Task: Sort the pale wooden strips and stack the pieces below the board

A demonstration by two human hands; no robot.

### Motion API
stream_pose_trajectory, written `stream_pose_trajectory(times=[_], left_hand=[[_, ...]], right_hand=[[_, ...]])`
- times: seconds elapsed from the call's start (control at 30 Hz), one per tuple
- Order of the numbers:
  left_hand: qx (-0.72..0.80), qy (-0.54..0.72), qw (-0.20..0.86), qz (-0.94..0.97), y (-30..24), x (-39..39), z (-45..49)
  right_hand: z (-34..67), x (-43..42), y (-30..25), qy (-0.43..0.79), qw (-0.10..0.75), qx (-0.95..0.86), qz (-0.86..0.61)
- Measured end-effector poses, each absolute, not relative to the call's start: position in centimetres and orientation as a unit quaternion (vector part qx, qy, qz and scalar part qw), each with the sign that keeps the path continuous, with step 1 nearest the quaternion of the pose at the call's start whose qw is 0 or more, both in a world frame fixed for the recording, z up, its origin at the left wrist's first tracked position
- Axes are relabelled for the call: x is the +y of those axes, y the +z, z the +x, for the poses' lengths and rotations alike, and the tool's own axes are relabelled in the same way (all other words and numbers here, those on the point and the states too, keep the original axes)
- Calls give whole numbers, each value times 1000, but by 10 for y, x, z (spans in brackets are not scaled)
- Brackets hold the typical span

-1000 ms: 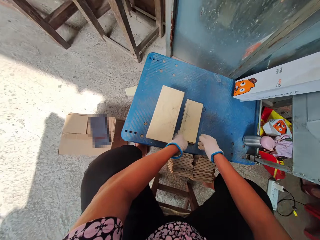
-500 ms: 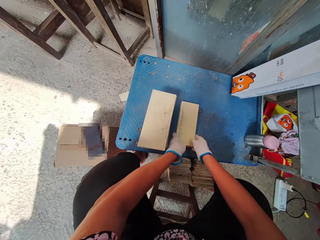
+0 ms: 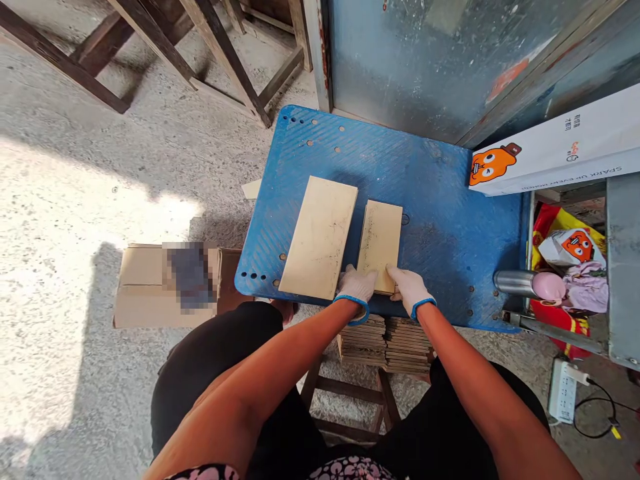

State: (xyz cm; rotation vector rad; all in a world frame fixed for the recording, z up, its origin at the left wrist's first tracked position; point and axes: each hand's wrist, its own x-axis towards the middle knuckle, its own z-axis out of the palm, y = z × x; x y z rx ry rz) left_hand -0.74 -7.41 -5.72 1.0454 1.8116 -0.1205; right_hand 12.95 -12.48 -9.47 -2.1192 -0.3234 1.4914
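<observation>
Narrow beige tile (image 3: 380,243), where's it lying?

Flat on the perforated blue table (image 3: 440,200), short end toward me, just right of the wider beige tile (image 3: 318,238). Thin gap between those two, they don't touch.

Where are your hands?

Both in white gloves with blue cuffs, at the near end of the narrow one. My left hand (image 3: 356,285) is at its left corner, also just beside the wider tile. My right hand (image 3: 409,289) is at its right corner.

Gripping it?

Fingers (image 3: 394,273) of my right hand are on the tile's near edge, and the left glove is against the other corner. Not clenched into fists, but I can't tell from this view if either hand really has hold.

What else is nearby?

Two stacks of tiles (image 3: 385,343) side by side below the table edge, over a wooden stool (image 3: 350,393). Cardboard box (image 3: 145,287) on the concrete floor (image 3: 75,200), partly blurred. On the right, a steel flask (image 3: 513,283) with a pink cap (image 3: 547,287), a white carton (image 3: 545,157) with an orange cartoon face, and a power strip (image 3: 563,390).
</observation>
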Motion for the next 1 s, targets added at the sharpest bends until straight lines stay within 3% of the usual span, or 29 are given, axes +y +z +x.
stream_pose_trajectory(times=[0.13, 0.3, 0.5, 0.9, 1.0], left_hand=[[719, -8, 547, 429, -61, -75, -9], [677, 48, 638, 365, -59, -70, -9], [623, 77, 754, 193, -36, -54, -1], [623, 129, 763, 114, -17, -46, 17], [605, 143, 778, 94, -16, -47, 18]], right_hand=[[139, -122, -90, 561, 287, -76, -773], [148, -115, -79, 608, 404, -18, -683], [153, -103, -48, 634, 429, 8, -643], [113, -122, -14, 585, 573, 112, -563], [109, -124, -13, 583, 568, 90, -573]])
